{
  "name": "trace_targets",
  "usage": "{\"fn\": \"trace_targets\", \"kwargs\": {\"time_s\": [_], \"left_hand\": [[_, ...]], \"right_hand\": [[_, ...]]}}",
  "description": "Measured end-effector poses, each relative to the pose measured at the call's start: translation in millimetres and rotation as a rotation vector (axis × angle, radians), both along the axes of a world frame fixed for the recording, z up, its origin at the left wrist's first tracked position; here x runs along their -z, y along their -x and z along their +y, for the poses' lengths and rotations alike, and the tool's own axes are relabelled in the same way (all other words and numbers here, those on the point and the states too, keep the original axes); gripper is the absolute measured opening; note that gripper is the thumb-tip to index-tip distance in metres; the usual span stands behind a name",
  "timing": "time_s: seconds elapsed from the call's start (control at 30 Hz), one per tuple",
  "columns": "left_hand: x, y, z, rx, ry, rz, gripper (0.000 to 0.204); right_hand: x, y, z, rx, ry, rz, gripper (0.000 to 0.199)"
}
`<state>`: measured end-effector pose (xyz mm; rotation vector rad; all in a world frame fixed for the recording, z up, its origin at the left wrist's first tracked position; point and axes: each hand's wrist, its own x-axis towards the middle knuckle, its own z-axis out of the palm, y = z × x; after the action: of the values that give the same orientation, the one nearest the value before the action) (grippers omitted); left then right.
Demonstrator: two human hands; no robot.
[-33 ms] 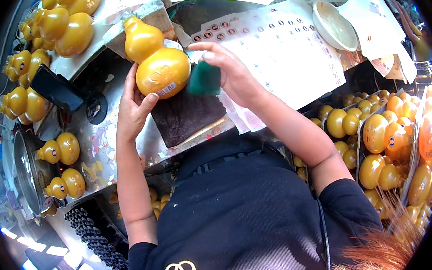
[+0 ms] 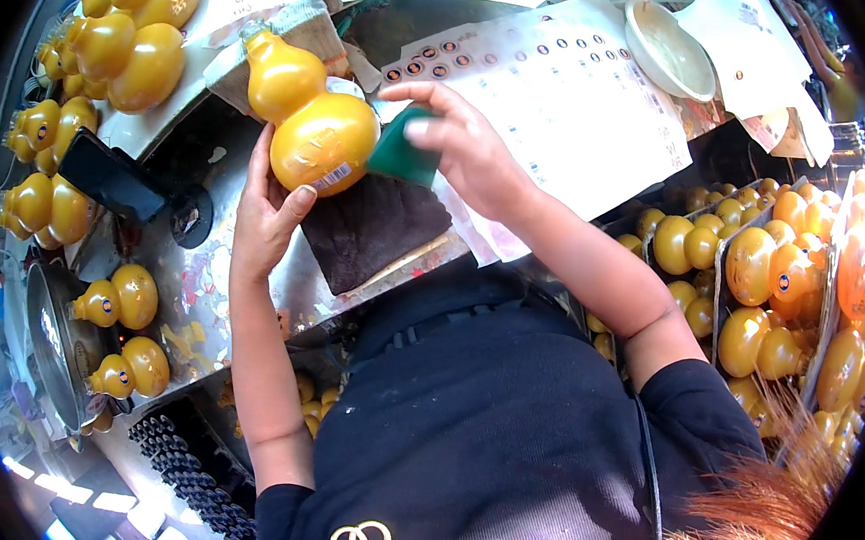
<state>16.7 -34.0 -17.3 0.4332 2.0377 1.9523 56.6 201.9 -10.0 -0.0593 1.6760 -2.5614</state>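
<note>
A glossy yellow gourd-shaped bottle lies tilted over the bench, its narrow end pointing away from me. My left hand is closed around its wide near end, thumb at the lower right. A small barcode label and a wrinkled clear film show on the wide bulb. Between thumb and fingers, my right hand pinches a flat green scraper, its left edge close to the bulb. Whether scraper and bottle touch, I cannot tell. The forefinger stretches over the scraper. Below the bottle is a dark folded cloth.
Sticker sheets cover the bench's right side, with a pale oval bowl beyond. A black phone-like device on a stand is at left. More yellow gourds stand far left; others fill racks at right.
My right hand has shifted slightly, and the green scraper has tilted and moved a little left, nearer the bottle. The left hand and bottle have barely moved.
</note>
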Motion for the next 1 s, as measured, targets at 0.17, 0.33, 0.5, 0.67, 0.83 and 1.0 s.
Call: {"fn": "trace_targets", "kwargs": {"time_s": [0.17, 0.33, 0.5, 0.67, 0.83, 1.0], "left_hand": [[2, 8, -3, 0.070, 0.000, -0.022, 0.097], [7, 11, -5, 0.074, -0.003, -0.016, 0.096], [13, 14, -6, 0.055, 0.043, 0.026, 0.097], [15, 15, -5, 0.051, 0.029, 0.031, 0.096], [15, 15, -6, 0.043, 0.044, 0.020, 0.098], [1, 9, -2, -0.020, -0.047, -0.068, 0.098]], "right_hand": [[-7, -22, -30, 0.148, -0.580, 0.445, 0.027], [5, -20, -36, 0.234, -0.706, 0.510, 0.029], [14, -22, -30, 0.298, -0.704, 0.429, 0.030], [14, -25, -26, 0.337, -0.621, 0.297, 0.028], [26, -23, -17, 0.331, -0.479, 0.187, 0.028], [1, -8, 6, 0.236, -0.120, -0.099, 0.025]]}}
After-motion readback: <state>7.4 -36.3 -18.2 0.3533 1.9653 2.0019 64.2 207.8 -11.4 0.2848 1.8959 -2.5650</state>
